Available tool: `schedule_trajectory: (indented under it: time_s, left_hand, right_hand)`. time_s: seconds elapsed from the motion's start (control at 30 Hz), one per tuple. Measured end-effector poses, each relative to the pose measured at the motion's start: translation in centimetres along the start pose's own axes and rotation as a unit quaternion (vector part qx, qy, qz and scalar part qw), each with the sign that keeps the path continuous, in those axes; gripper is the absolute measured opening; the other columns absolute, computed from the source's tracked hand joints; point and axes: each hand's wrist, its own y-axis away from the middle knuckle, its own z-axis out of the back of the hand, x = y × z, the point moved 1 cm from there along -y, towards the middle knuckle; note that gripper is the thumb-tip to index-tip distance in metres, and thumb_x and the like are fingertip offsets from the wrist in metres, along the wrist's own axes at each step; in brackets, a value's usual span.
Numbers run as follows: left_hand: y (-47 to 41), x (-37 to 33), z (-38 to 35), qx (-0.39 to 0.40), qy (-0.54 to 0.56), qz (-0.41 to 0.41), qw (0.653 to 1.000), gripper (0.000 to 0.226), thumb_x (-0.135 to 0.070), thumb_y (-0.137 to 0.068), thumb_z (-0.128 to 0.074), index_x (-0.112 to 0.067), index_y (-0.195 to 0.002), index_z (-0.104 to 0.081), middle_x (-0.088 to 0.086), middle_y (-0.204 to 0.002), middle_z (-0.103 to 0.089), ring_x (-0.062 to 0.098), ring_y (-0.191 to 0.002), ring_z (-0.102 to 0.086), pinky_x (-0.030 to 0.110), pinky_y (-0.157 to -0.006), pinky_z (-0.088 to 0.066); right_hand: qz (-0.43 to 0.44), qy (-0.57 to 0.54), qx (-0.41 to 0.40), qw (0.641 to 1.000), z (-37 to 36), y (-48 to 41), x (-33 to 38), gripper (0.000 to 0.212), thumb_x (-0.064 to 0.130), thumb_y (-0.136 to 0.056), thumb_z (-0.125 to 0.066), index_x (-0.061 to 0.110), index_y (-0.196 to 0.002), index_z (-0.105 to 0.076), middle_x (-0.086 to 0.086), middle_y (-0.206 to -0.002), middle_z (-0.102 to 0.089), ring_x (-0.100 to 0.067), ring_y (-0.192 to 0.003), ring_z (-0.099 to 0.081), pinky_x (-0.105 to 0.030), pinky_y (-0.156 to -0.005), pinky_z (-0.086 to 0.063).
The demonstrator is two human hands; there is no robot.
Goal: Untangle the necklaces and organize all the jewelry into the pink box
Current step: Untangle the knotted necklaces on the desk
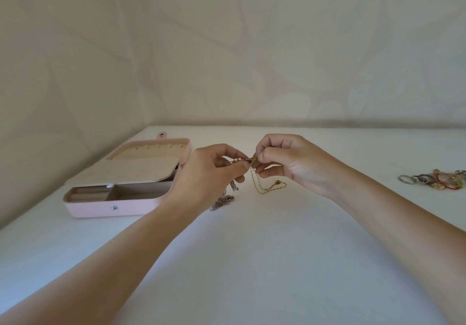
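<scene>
Table: white matte tabletop [252, 261], both forearms reaching out across it.
Loose chain: pale pinkish-silver link chain [222, 201], trailing down from the left hand into a small heap on the table.
Left hand: left hand [214, 171] with fingers curled, thumb and forefinger pinching the beaded side of the tangle.
Right hand: right hand [285, 161] with fingers curled, tips pinching the other side; the two hands nearly touch.
Tangle: small dark-gold knot of fine necklace chains [248, 160], held above the table between both pinches, not yet freed.
Gold chain: thin gold necklace [267, 188] hanging in a loop under the right hand.
Step, judged: loosen rather than pull. Pinch close to the knot, tease one strand out, keep the hanging loops slack.
Box: pale pink rounded jewellery box [108, 210], open, beige lining, just left of the left hand.
Pile: heap of silver, gold and red rings and bangles [436, 179], far right, well apart from the box.
</scene>
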Motion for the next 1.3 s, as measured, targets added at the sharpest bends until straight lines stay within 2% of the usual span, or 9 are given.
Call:
schedule_trajectory:
  time_s: [0.13, 0.3, 0.53, 0.67, 0.8, 0.93, 1.07, 1.2, 1.3]
  left_hand:
    - [-0.2, 0.3, 0.2, -0.02, -0.04, -0.033, 0.998, 0.005, -0.022, -0.081, -0.07, -0.026, -0.077, -0.07, -0.009, -0.051, -0.057, 0.002, -0.042, -0.044, 0.012, -0.042, -0.035]
    - [-0.1, 0.5, 0.3, -0.041, -0.068, -0.072, 0.994, 0.01, -0.02, -0.081, -0.069, -0.027, -0.074, -0.067, -0.01, -0.05, -0.05, 0.004, -0.04, -0.037, 0.016, -0.04, -0.031]
    - [0.4, 0.6, 0.0, -0.046, -0.126, -0.098, 0.986, 0.009, -0.028, -0.079, -0.07, -0.029, -0.074, -0.063, -0.014, -0.056, -0.057, 0.0, -0.045, -0.044, 0.016, -0.043, -0.034]
    - [0.4, 0.7, -0.1, -0.036, -0.157, -0.083, 0.983, 0.018, -0.036, -0.077, -0.073, -0.027, -0.069, -0.059, -0.017, -0.053, -0.056, 0.001, -0.042, -0.044, 0.017, -0.043, -0.035]
    - [0.3, 0.5, -0.7, -0.016, -0.171, -0.074, 0.982, 0.023, -0.035, -0.079, -0.073, -0.023, -0.069, -0.056, -0.017, -0.05, -0.052, 0.002, -0.044, -0.045, 0.035, -0.053, -0.05]
    - [0.9, 0.0, -1.0, -0.027, -0.204, -0.09, 0.975, 0.018, -0.034, -0.084, -0.069, -0.023, -0.073, -0.058, -0.013, -0.055, -0.056, 0.0, -0.045, -0.049, 0.017, -0.045, -0.038]
    - [1.2, -0.4, -1.0, -0.045, -0.182, -0.114, 0.976, 0.009, -0.027, -0.084, -0.069, -0.023, -0.079, -0.063, -0.013, -0.066, -0.054, -0.003, -0.05, -0.049, 0.014, -0.047, -0.039]
    - [1.4, -0.5, -1.0, -0.008, -0.189, -0.1, 0.977, 0.009, -0.023, -0.082, -0.071, -0.023, -0.078, -0.064, -0.025, -0.059, -0.056, -0.003, -0.046, -0.048, 0.009, -0.045, -0.036]
    - [1.3, -0.3, -0.9, 0.017, -0.221, -0.091, 0.971, 0.005, -0.023, -0.083, -0.069, -0.025, -0.08, -0.065, -0.021, -0.061, -0.058, -0.007, -0.054, -0.05, 0.006, -0.049, -0.036]
  right_hand:
    - [-0.001, -0.007, -0.001, 1.0, -0.3, -0.1, -0.3, 0.012, -0.002, -0.087, -0.054, 0.004, -0.08, -0.061, -0.012, -0.08, -0.067, -0.018, -0.077, -0.064, -0.024, -0.07, -0.054]
    - [-0.028, -0.047, 0.01, 0.998, -0.4, 0.0, -0.4, 0.016, 0.007, -0.076, -0.071, 0.004, -0.091, -0.069, -0.016, -0.09, -0.071, -0.019, -0.082, -0.069, -0.023, -0.075, -0.056]
    - [-0.013, 0.012, -0.053, 0.998, -0.5, 0.2, 0.0, 0.011, 0.0, -0.074, -0.075, 0.005, -0.083, -0.073, -0.008, -0.072, -0.072, -0.014, -0.069, -0.069, -0.019, -0.065, -0.055]
    - [0.002, 0.092, -0.067, 0.994, -0.2, 0.3, 0.3, 0.013, -0.002, -0.075, -0.074, 0.01, -0.081, -0.073, -0.004, -0.068, -0.07, -0.011, -0.066, -0.067, -0.018, -0.064, -0.053]
    - [0.04, 0.261, -0.087, 0.96, -0.2, 0.3, 0.6, 0.021, 0.002, -0.078, -0.069, 0.022, -0.085, -0.073, 0.004, -0.072, -0.07, -0.01, -0.069, -0.065, -0.025, -0.071, -0.052]
    - [0.068, 0.405, -0.091, 0.907, -0.9, 0.3, 0.3, 0.026, 0.005, -0.088, -0.057, 0.02, -0.105, -0.071, 0.004, -0.09, -0.069, -0.009, -0.079, -0.061, -0.012, -0.067, -0.047]
    - [0.075, 0.44, -0.122, 0.886, -0.6, 0.0, 0.0, 0.024, 0.005, -0.091, -0.054, 0.016, -0.101, -0.072, 0.003, -0.097, -0.068, -0.006, -0.08, -0.054, -0.002, -0.062, -0.034]
    - [0.042, 0.335, -0.143, 0.93, -0.2, -0.2, -0.1, 0.017, 0.009, -0.088, -0.06, 0.021, -0.084, -0.07, 0.005, -0.08, -0.067, -0.009, -0.071, -0.061, -0.012, -0.063, -0.045]
    - [-0.029, 0.209, -0.1, 0.972, 0.0, -0.2, -0.1, 0.015, 0.008, -0.088, -0.059, 0.019, -0.082, -0.067, 0.002, -0.075, -0.066, -0.01, -0.069, -0.062, -0.027, -0.073, -0.052]
